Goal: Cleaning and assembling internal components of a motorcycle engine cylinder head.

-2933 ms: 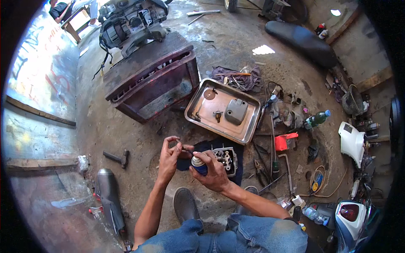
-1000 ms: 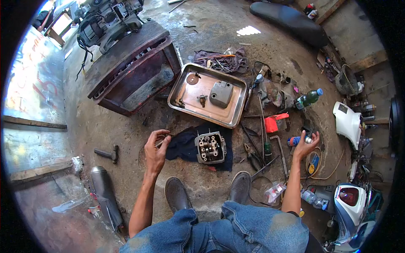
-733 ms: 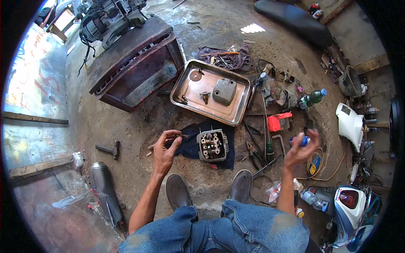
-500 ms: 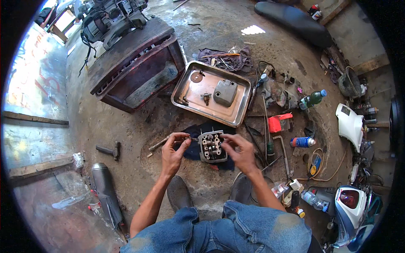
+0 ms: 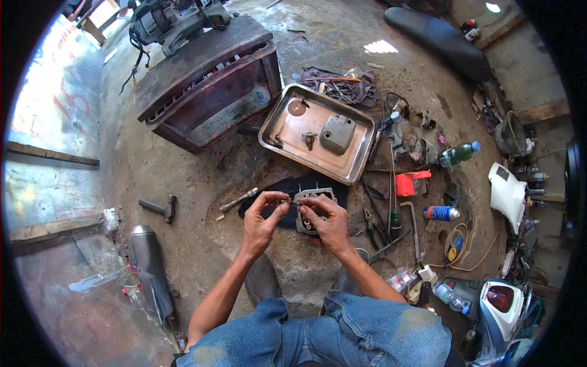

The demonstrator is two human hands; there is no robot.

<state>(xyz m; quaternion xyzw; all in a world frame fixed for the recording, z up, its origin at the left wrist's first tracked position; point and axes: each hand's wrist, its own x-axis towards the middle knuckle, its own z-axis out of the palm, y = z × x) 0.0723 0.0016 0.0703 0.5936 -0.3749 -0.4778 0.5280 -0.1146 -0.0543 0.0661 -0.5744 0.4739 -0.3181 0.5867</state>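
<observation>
Both hands pinch a small slim metal part [image 5: 292,201] between them, left hand [image 5: 262,221] at one end, right hand [image 5: 326,221] at the other. Its long axis seems to run left to right, roughly level, though it is too small to be sure. Directly below lies an engine part [image 5: 312,211] on a dark cloth [image 5: 272,205]. Beyond sit a steel tray [image 5: 361,150], a hammer [image 5: 158,207] and scattered tools on the stained concrete floor [image 5: 183,183].
</observation>
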